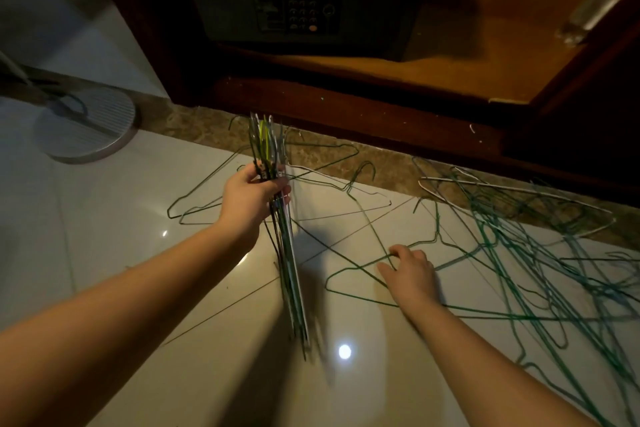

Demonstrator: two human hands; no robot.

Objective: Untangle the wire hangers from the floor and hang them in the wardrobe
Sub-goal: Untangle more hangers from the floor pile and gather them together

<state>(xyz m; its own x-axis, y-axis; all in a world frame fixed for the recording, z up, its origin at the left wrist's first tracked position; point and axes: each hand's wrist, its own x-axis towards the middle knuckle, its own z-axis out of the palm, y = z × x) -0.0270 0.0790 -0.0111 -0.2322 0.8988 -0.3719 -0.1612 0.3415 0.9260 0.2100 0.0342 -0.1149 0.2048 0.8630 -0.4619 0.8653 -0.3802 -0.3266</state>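
Hangers first: my left hand (254, 194) sits just left of frame centre, forearm running in from 8 o'clock, wrist straight, thumb and fingers wrapped tight round a bundle of hangers (290, 270). The bundle stands nearly upright but leans a little, its hooks fanning out above my knuckles toward 12 o'clock and its lower ends reaching toward 6 o'clock, close to the floor (173, 253); I cannot tell if they touch the tiles. My right hand (410, 274) is low at about 4 o'clock from the left, forearm coming in from 5 o'clock, back of the hand facing me. Its fingers are bent down onto a green hanger (360, 266) lying flat on the tiles, thumb spread out toward 9 o'clock, with the wire running between thumb and forefinger in what looks like a pinch. That hanger's far end runs toward 3 o'clock into a tangle of hangers (512, 253) heaped on the floor. A few loose hangers (367, 163) lie flat at 1 o'clock from my left hand, close to the wardrobe (450, 55), whose open base spans the top of the view. Inside it at 12 o'clock sits a dark safe (301, 7). A round fan base (86, 125) rests on the floor at 10 o'clock.
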